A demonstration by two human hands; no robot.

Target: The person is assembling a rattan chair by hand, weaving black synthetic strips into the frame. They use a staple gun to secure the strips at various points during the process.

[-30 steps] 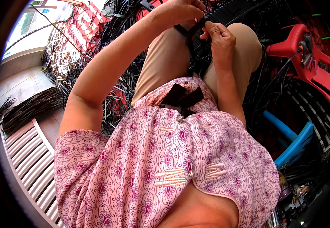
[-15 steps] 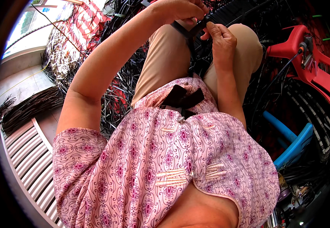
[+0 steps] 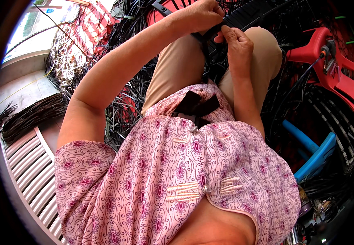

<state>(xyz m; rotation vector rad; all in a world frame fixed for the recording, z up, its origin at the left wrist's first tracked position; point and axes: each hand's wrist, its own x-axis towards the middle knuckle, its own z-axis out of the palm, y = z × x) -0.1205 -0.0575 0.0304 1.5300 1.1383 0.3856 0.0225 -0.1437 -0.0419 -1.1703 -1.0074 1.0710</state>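
Above knees (image 3: 264, 45), my right hand (image 3: 239, 45) seemingly pinches black strip (image 3: 214, 31).
Left hand (image 3: 206, 17) curled, contents unclear; steadiness seems needed.

A chair (image 3: 340, 77) sits right of the person's right hand (image 3: 240, 45); left of the left hand (image 3: 205, 14) lie strips (image 3: 124, 30), with slats (image 3: 34, 161) farther left, behind.

The window (image 3: 27, 32) glares; outer edges bend darkly.

A head-worn fisheye looks steeply down from above, over the near patterned shirt (image 3: 144, 171) toward the farther trousers (image 3: 175, 67).
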